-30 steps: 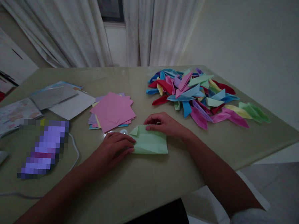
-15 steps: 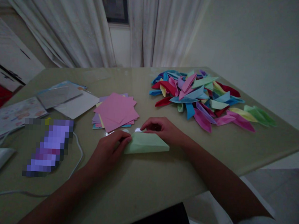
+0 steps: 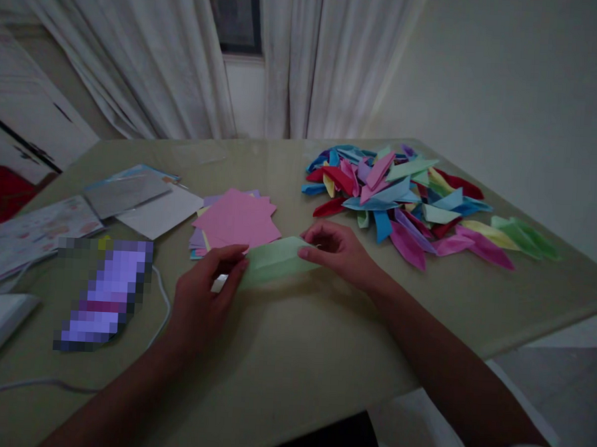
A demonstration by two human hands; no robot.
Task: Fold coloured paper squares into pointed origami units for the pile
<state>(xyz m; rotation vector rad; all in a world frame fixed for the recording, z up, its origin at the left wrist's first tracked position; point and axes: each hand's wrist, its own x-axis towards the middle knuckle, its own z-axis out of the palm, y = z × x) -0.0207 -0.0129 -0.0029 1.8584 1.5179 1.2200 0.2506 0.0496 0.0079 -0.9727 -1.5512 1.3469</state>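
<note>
A folded piece of light green paper [image 3: 279, 262] is held between my two hands, slightly above the table. My left hand [image 3: 213, 279] pinches its left end between thumb and fingers. At the right end, my right hand [image 3: 340, 252] grips the paper's upper edge the same way. Just beyond the left hand lies a stack of square paper sheets [image 3: 236, 220], pink on top with purple, yellow and blue edges showing. A small shiny white thing [image 3: 219, 283] shows beside my left fingers, too covered to name.
Folded paper pieces in many colours [image 3: 390, 188] are heaped at the back right. On the left lie flat packets [image 3: 40, 233], a white sheet [image 3: 162, 210], a pixelated purple phone-like object [image 3: 107, 293], a white cable [image 3: 162, 296] and a white device [image 3: 0, 324].
The green paper has been lifted off the table and tilted. My right hand has shifted from behind the paper to pinch its right end. The camera view has shifted slightly.
</note>
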